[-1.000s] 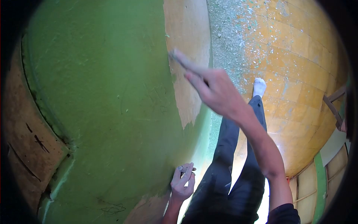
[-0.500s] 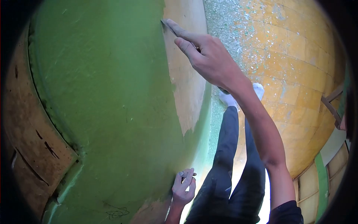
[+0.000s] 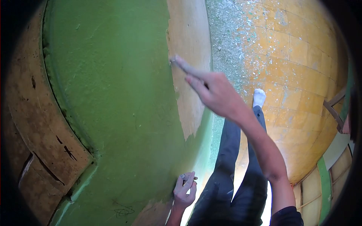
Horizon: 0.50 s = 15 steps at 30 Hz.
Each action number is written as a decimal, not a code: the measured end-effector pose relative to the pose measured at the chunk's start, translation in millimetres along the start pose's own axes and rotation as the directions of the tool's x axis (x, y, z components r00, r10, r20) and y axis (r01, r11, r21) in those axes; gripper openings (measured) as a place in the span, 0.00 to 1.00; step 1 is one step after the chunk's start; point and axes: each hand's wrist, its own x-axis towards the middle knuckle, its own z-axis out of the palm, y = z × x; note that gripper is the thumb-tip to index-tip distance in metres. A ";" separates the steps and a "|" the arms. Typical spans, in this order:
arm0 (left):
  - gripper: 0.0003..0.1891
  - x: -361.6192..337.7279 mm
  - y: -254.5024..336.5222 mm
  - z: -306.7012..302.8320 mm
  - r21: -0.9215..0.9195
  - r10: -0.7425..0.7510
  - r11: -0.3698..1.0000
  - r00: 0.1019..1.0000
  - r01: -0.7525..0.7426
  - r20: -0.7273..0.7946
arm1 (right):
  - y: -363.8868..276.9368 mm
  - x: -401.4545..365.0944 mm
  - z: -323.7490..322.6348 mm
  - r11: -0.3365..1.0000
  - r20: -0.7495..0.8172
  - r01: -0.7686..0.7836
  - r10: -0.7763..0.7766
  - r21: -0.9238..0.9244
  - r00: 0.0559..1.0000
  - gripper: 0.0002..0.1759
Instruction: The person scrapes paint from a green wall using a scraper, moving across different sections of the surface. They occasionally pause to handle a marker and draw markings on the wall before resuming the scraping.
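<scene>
Far L of the bare strip [image 3: 184,22], a brown board [image 3: 56,113] w/ dark slits bordered green paint [image 3: 113,94], which ran up to the strip's ragged L edge. At that edge, approx. halfway up the strip, sat the tip of a thin tool [image 3: 172,60], rest mostly covered; its long axis, as far as visible, slanted up-L across the strip. Below the strip, well apart, the L hand [image 3: 183,194] had bent fingers nearly closed, pinching a small stub [image 3: 196,178]; couldn't tell what. The R hand [image 3: 220,92] was by far the nearer to the tool, its fingers reaching over the strip: index out straight along the tool, thumb just below, others curled in, prob. round the handle; blur hid the exact grip. R of the strip: pale flakes [image 3: 226,41], then yellow floor [image 3: 301,98] w/ a white-socked foot [image 3: 258,98].
</scene>
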 end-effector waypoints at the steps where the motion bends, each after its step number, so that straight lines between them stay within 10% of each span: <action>1: 0.21 -1.8 -4.8 1.9 -0.009 0.007 1.000 1.000 -0.007 -0.004 | 0.6 15.4 -5.6 0.999 -0.018 0.009 -0.010 -0.037 1.000 0.25; 15: 0.21 -7.1 -3.5 1.0 0.035 0.003 0.999 1.000 -0.002 -0.014 | 4.0 30.6 -7.7 0.997 0.014 -0.054 0.055 -0.047 0.998 0.28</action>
